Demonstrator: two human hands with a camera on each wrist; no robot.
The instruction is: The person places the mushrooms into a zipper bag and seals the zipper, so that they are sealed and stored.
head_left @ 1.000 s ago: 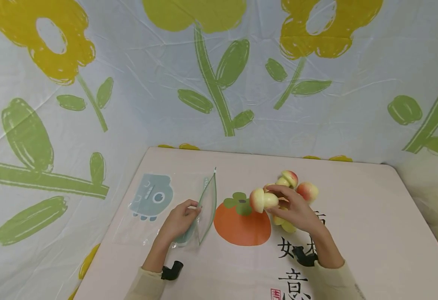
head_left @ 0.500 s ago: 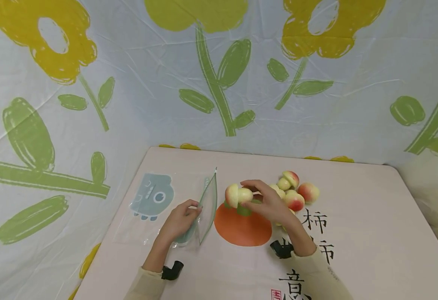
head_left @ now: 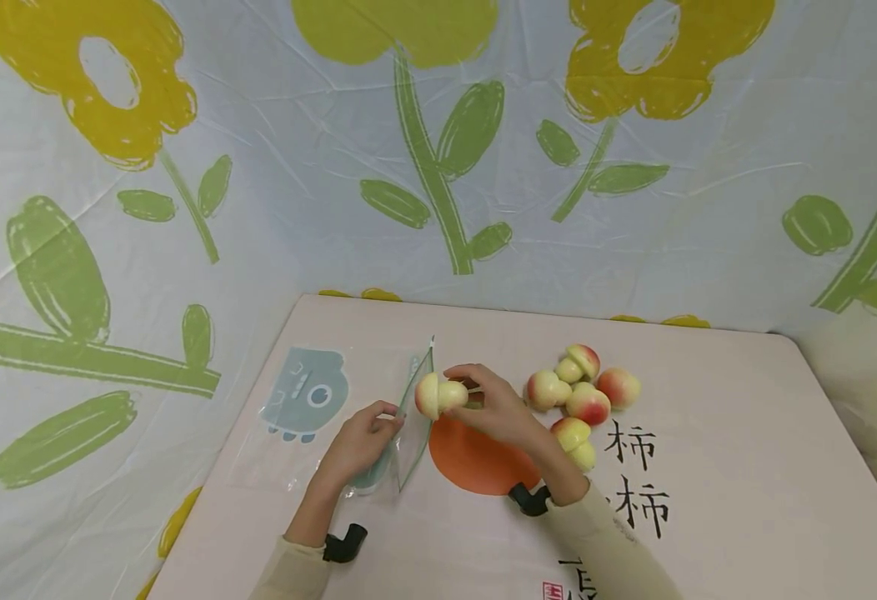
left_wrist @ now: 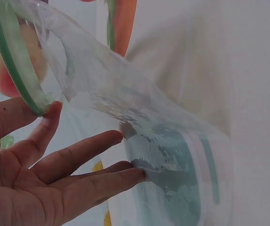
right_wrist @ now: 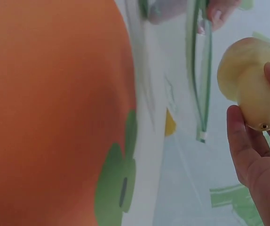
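My left hand pinches the green zip edge of a clear zip bag between thumb and forefinger. Its other fingers spread along the plastic in the left wrist view. The bag lies on the table with a blue-grey cartoon creature printed on it, and its mouth gapes toward the right. My right hand holds a toy mushroom by its pale stem, the red-tinged cap pointing at the bag mouth. In the right wrist view, a small hole shows at the end of the mushroom's stem.
Several more toy mushrooms with red-and-yellow caps lie grouped right of my right hand. The pale table mat carries an orange persimmon print and black characters. A flower-patterned cloth hangs behind and beside the table.
My right hand has carried the mushroom leftward from the group over the persimmon print to the bag mouth. The left hand and the bag have stayed in place.
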